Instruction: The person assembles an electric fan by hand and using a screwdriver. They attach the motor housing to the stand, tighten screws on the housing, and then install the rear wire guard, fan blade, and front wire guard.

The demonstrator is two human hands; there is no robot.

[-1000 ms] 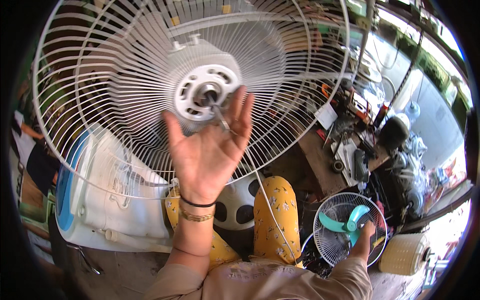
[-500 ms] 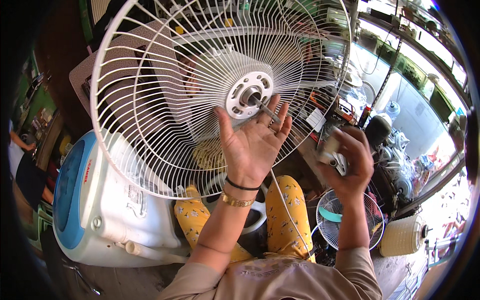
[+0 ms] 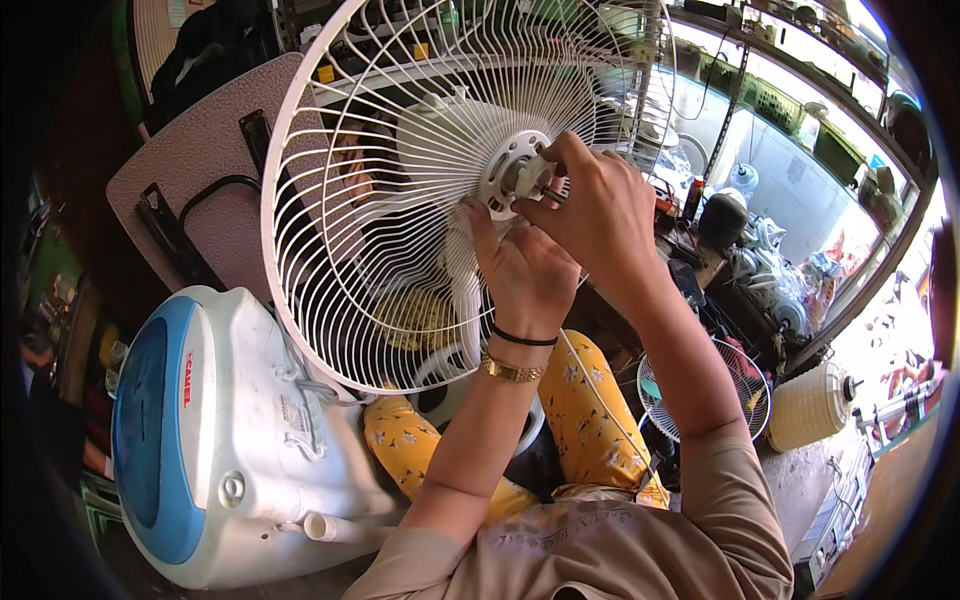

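Observation:
A large white wire fan guard point(image 3: 283, 250) stands in front of me, with a white motor housing point(image 3: 425, 140) behind its centre. My left hand point(image 3: 535, 272) is at the slotted hub plate point(image 3: 490, 193), its thumb against the plate's lower edge. Its other fingers curl inward, and their tips are partly hidden. Over them reaches my right hand point(image 3: 612, 210), thumb and fingers pinching a small pale round part point(image 3: 527, 177) at the hub centre. The right hand covers much of the motor shaft there.
A white and blue appliance point(image 3: 260, 440) with a short pipe lies close on my left. Beyond it leans a speckled panel point(image 3: 200, 150) with dark folding legs. To my right are a smaller fan point(image 3: 763, 395), a ribbed cream drum point(image 3: 800, 418) and shelves of parts.
My right hand has come left to the hub with the small part. The left hand's spread fingers have curled in at the shaft. The view has shifted, and the appliance shows more fully.

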